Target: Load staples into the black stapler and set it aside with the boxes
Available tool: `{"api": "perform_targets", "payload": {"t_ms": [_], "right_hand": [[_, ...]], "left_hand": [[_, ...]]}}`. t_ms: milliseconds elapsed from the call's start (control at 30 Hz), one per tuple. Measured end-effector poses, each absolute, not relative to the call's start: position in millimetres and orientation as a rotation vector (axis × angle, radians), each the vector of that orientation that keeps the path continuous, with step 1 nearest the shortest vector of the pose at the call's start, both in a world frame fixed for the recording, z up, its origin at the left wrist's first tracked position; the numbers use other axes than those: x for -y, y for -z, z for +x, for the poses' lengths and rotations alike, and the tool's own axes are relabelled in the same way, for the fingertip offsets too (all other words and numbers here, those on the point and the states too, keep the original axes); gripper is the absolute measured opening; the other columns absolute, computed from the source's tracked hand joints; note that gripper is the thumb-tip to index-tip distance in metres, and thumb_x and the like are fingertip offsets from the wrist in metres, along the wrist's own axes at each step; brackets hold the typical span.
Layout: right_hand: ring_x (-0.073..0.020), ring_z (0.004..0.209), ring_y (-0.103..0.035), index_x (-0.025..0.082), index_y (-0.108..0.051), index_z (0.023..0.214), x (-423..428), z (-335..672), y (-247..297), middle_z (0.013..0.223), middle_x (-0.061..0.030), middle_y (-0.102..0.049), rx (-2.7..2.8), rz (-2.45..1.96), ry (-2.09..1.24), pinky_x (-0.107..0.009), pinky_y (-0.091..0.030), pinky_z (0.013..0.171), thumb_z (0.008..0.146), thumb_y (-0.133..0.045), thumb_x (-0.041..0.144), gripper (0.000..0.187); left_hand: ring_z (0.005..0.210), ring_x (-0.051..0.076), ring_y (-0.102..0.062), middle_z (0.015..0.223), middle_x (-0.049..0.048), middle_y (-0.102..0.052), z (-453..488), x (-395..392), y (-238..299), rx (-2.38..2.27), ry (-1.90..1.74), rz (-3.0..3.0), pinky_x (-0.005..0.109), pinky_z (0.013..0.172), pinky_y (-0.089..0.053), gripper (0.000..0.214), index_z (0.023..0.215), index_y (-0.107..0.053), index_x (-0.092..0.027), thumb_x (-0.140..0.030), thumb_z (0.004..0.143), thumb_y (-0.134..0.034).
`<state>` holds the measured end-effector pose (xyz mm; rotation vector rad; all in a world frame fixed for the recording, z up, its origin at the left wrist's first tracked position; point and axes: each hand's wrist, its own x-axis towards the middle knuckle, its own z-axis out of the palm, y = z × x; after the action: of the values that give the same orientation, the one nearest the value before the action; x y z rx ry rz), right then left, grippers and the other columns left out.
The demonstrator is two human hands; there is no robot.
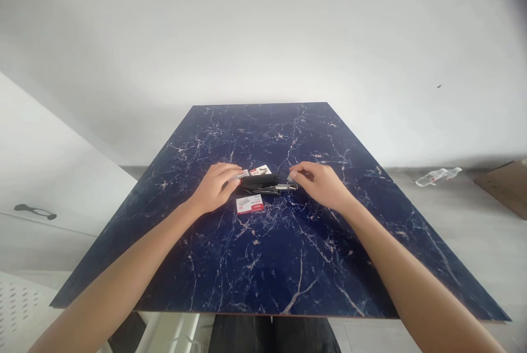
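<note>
Near the middle of the dark blue marbled tabletop (288,243) lies a black stapler (263,181), flat and lengthwise between the person's two hands. The left hand (214,188) rests at its left end, fingers curled and pinching what looks like a small pale strip, perhaps staples; the detail is too small to be sure. The right hand (323,184) meets the stapler's right end, where bright metal shows, with fingertips narrowed onto that metal part. A small red and white box (250,205) lies just in front of the stapler, and another printed box (261,170) sits just behind it.

As a judgement, the stapler is stiff, fairly dense for its size, and smooth on its plastic top, so it is best steadied by the body with fingers on both sides. The metal end probably slides or hinges and wants a light pinch. Any strip of staples would be brittle and prone to snapping.
</note>
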<state>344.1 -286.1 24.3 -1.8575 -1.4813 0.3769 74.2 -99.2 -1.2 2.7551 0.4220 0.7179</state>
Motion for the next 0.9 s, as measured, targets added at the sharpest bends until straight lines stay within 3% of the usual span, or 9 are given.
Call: {"api": "perform_targets", "payload": {"t_ms": [267, 367, 467, 633, 900], "right_hand": [[-0.0221, 0.087, -0.072, 0.022, -0.060, 0.071, 283.9, 338.1, -17.9, 0.100, -0.0055, -0.077, 1.286, -1.739, -0.538, -0.037, -0.056, 0.079, 0.086, -0.068, 0.048, 0.032], [-0.0221, 0.081, -0.073, 0.023, -0.064, 0.089, 282.2, 334.8, -16.3, 0.094, -0.0044, -0.077, 1.210, -1.743, -0.555, -0.037, -0.057, 0.075, 0.084, -0.072, 0.043, 0.022], [-0.0218, 0.079, -0.074, 0.025, -0.067, 0.110, 281.3, 334.1, -15.2, 0.098, -0.0045, -0.077, 1.173, -1.749, -0.555, -0.037, -0.060, 0.075, 0.084, -0.072, 0.038, 0.030], [-0.0236, 0.095, -0.074, 0.027, -0.077, 0.099, 284.0, 335.8, -16.2, 0.111, -0.0033, -0.076, 1.263, -1.779, -0.500, -0.039, -0.060, 0.088, 0.085, -0.071, 0.037, 0.018], [-0.0220, 0.086, -0.070, 0.031, -0.078, 0.094, 285.6, 334.9, -16.8, 0.102, 0.0005, -0.076, 1.591, -1.867, -0.390, -0.036, -0.057, 0.075, 0.087, -0.070, 0.037, 0.012]], "left_hand": [[0.119, 0.026, -0.059, 0.128, 0.0070, -0.068, 75.1, 98.1, 2.1, -0.394, -0.725, 2.773, 0.045, 0.103, -0.043, 0.034, 0.123, -0.068, -0.023, -0.032, 0.105, -0.041], [0.120, 0.026, -0.059, 0.129, 0.0071, -0.067, 75.3, 98.1, 1.9, -0.403, -0.712, 2.774, 0.046, 0.103, -0.043, 0.034, 0.123, -0.068, -0.023, -0.033, 0.105, -0.041], [0.120, 0.026, -0.059, 0.130, 0.0073, -0.067, 75.2, 98.2, 2.2, -0.399, -0.709, 2.777, 0.046, 0.103, -0.043, 0.035, 0.123, -0.068, -0.023, -0.033, 0.105, -0.041], [0.120, 0.026, -0.059, 0.129, 0.0079, -0.067, 75.1, 97.9, 2.8, -0.394, -0.713, 2.781, 0.046, 0.102, -0.042, 0.034, 0.123, -0.068, -0.022, -0.032, 0.105, -0.041], [0.118, 0.026, -0.060, 0.128, 0.0080, -0.068, 75.6, 97.1, 2.1, -0.380, -0.722, 2.792, 0.045, 0.101, -0.043, 0.034, 0.122, -0.069, -0.022, -0.031, 0.105, -0.041]]}}
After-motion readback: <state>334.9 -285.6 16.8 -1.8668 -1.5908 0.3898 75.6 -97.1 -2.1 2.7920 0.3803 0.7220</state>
